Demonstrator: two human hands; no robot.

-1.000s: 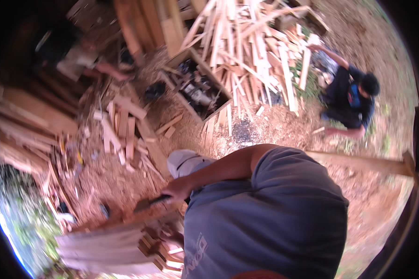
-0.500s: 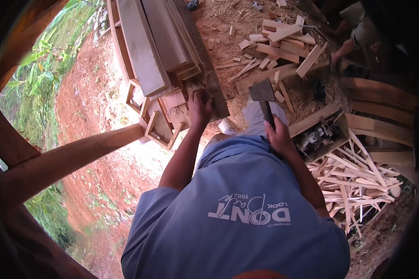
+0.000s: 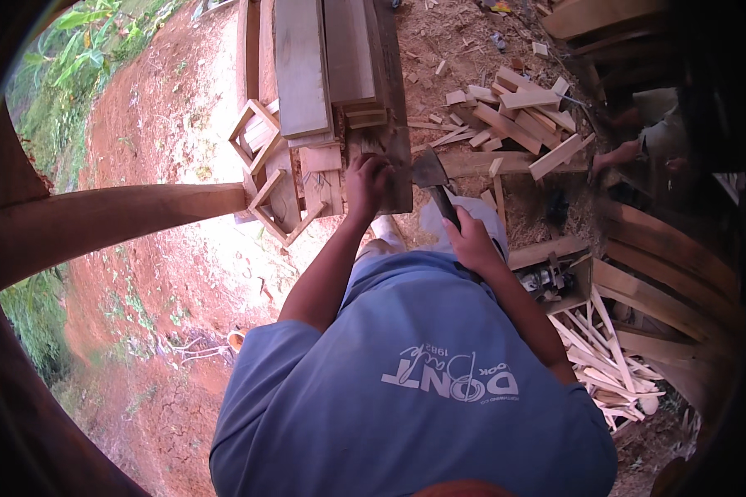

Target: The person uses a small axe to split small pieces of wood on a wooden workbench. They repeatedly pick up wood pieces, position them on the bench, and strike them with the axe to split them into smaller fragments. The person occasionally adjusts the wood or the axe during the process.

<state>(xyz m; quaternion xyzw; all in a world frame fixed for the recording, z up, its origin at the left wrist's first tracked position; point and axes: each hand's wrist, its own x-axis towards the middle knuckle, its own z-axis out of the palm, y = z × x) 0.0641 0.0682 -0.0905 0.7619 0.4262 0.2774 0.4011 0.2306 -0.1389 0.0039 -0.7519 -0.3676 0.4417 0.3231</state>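
My right hand (image 3: 474,240) is wrapped round the dark handle of a hatchet (image 3: 429,169) with a broad grey head. The head is raised beside the right edge of the wooden workbench (image 3: 399,157), close to my left hand. Resting on the bench by the ends of the stacked boards, my left hand (image 3: 366,184) has its fingers curled together. What they hold, if anything, is hidden. Left of that hand lies a small wood block (image 3: 322,159), with several thin dark nail-like pieces next to it. Long planed boards (image 3: 300,74) run away from me along the bench.
Square wooden frames (image 3: 257,137) stand at the bench's left. A thick timber beam (image 3: 124,207) crosses from the left. Offcuts (image 3: 526,116) lie heaped at the far right, above a wooden box (image 3: 584,282) and a pile of thin strips (image 3: 613,356). Another person's hand (image 3: 620,156) shows at right.
The hatchet and my right hand have moved left, bringing the head nearer my left hand. The whole view has turned slightly. My left hand stays at the board ends.
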